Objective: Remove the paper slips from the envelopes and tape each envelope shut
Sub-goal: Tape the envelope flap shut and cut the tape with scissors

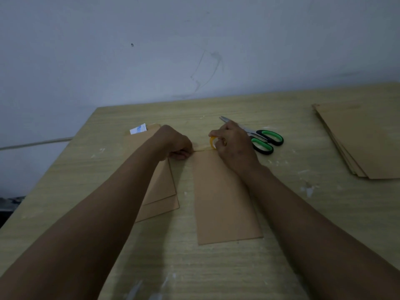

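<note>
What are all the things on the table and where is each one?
Envelope being taped: one, brown, middle of the table, flat, under both hands.
Tape roll: one, yellowish, at that envelope's far end, held in the right hand.
Envelope pile: at least two, brown, left of the middle envelope, partly under the left arm.
Paper slip: one, white with blue print, sticking out at the far end of that pile.
Scissors: one pair, green and black handles, just behind the right hand.
Envelope stack: several, brown, far right.
Table: one, pale wood.
Wall: grey-white, behind.
Left hand: pressing at the envelope's far end.
Right hand: gripping the tape roll.
</note>
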